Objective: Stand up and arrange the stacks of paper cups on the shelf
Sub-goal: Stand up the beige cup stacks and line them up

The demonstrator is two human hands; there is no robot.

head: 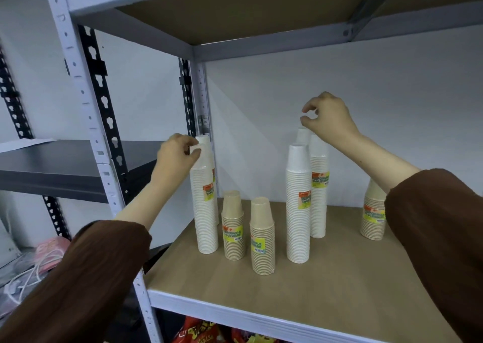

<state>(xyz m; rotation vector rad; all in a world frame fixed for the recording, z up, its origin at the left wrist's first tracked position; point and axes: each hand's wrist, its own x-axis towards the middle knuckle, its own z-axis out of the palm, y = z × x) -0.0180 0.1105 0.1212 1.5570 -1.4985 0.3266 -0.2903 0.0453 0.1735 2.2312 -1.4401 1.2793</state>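
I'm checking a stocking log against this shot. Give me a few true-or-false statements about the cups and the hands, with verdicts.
1. The left hand grips the top of a tall white stack. True.
2. The short brown stacks lie on their sides. False: both stand upright.
3. The right hand rests on a brown stack. False: it is up above the middle white stacks.
4. Red snack packets show below the shelf. True.

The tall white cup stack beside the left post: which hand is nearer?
Left. The left hand grips the top of that stack; the right hand is far to its right, above the other white stacks.
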